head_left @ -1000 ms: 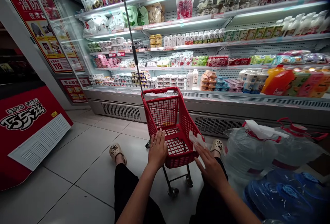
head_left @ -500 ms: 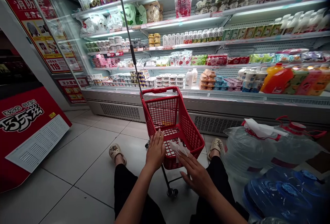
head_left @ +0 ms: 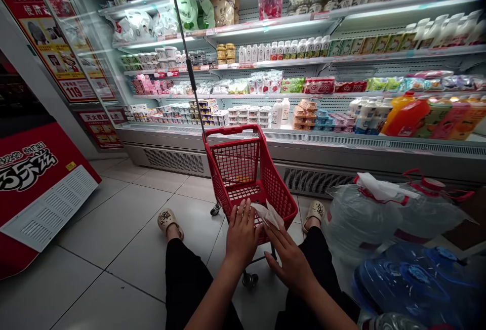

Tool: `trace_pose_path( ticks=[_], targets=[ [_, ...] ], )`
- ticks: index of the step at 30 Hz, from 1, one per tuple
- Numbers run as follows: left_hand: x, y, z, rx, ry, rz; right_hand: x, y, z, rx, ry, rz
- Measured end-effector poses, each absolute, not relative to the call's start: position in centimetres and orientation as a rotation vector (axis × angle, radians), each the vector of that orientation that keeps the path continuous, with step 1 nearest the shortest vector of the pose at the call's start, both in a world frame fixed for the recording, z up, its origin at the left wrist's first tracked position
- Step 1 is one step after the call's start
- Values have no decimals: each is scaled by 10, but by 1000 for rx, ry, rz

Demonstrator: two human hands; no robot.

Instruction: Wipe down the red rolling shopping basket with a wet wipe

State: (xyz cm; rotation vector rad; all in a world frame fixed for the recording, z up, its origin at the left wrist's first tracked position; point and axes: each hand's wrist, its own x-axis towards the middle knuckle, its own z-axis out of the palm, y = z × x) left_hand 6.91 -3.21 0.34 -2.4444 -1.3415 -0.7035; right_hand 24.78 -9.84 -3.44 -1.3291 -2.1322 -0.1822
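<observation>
**Tissue at your right fingertips, across the near end of the cart**

The refrigerated display case stands at 12 o'clock, beyond the red shopping cart. The cart is upright on its casters between your feet, its handle at the far end, toward 12. The wrapped water jugs sit on the floor at 2 o'clock from your right hand, apart from the cart.

That hand is the nearer one to the crumpled white tissue, which touches its fingertips and fans out toward 11 o'clock from them. Your fingers there are nearly straight, the thumb spread away; you can't tell from this view whether they pinch the tissue or only press on it. Its long axis seems to run roughly from 10 to 4 o'clock, slanting across the near part of the basket.

Your left hand lies palm down over the cart's near-left side, its fingers extended and closed up side by side, grasping nothing visible. The tissue is at 4 o'clock from those fingertips, just beside them; contact is unclear.
</observation>
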Motion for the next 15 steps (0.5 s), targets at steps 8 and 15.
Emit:
trace_pose_path(
  ticks=[8, 15],
  targets=[
    [31, -30, 11, -2506, -1204, -650, 310, -64, -23, -1351, -2084, -323],
    [9, -15, 16, -2562, -1165, -651, 287, -76, -28, -1383, -2085, -262]
  ],
)
